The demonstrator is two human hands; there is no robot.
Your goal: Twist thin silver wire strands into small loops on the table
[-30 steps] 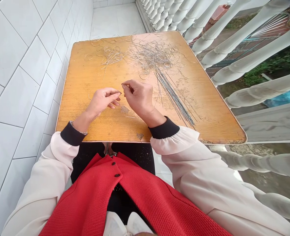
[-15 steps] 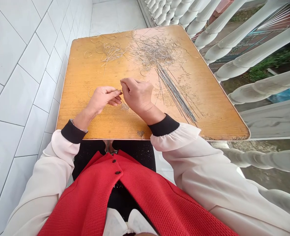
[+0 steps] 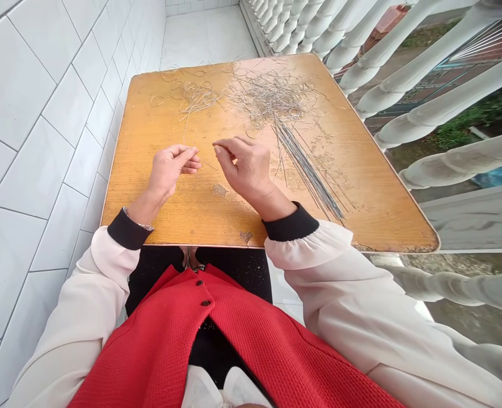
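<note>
My left hand (image 3: pixel 171 169) is over the near left of the table, thumb and forefinger pinched together. A short stretch of thin wire (image 3: pixel 209 166) shows just beside its fingertips. To its right is my right hand (image 3: pixel 247 169), fingers curled and thumb against forefinger; whatever is in that pinch is too small to make out. The two hands are a little apart. Beyond the right hand lies a bundle of straight grey wires (image 3: pixel 312 170), its far end running up to a large tangle of wire (image 3: pixel 274 96). A smaller heap of curled wire (image 3: pixel 199 96) sits at the back left.
The wooden table (image 3: pixel 148 127) has worn patches on its top. A white tiled wall (image 3: pixel 33 153) runs along the left, and a white balustrade (image 3: pixel 421 105) along the right. Loose wire ends stick out past the table's far edge.
My hands, close together before, have moved apart: the left hand went slightly left, the right hand slightly right. The view has shifted a little, so the table appears lower.
</note>
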